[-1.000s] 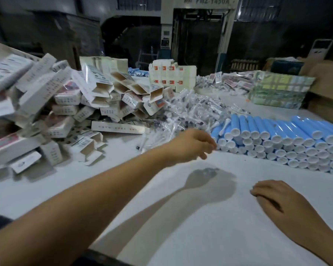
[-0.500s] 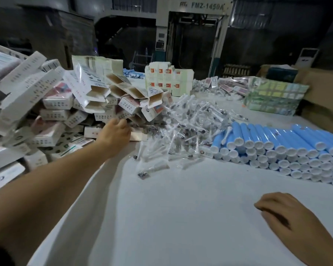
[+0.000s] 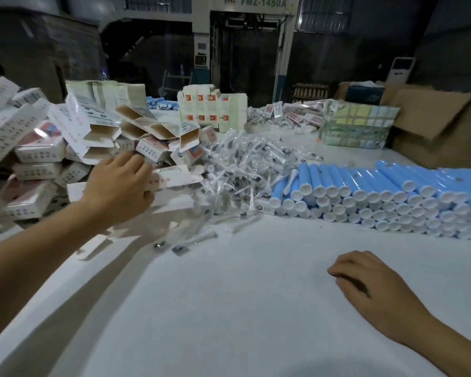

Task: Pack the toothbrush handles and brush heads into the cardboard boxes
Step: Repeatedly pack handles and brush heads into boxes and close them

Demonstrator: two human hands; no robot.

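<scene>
Left hand (image 3: 120,190) at centre left, fingers curled round a long white carton (image 3: 174,180) at the edge of the box heap (image 3: 38,148). Right hand (image 3: 370,287) lower right, loosely curled on the table (image 3: 229,308), holding nothing. Bagged brush heads (image 3: 245,170) centre; blue handles (image 3: 378,194) stacked right. Carton likely light, crushable: grip by long edges, not open flap

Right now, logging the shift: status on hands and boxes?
Left hand grips a white box at the box pile. Right hand idle on table. Bagged brush heads crowd alongside.
</scene>
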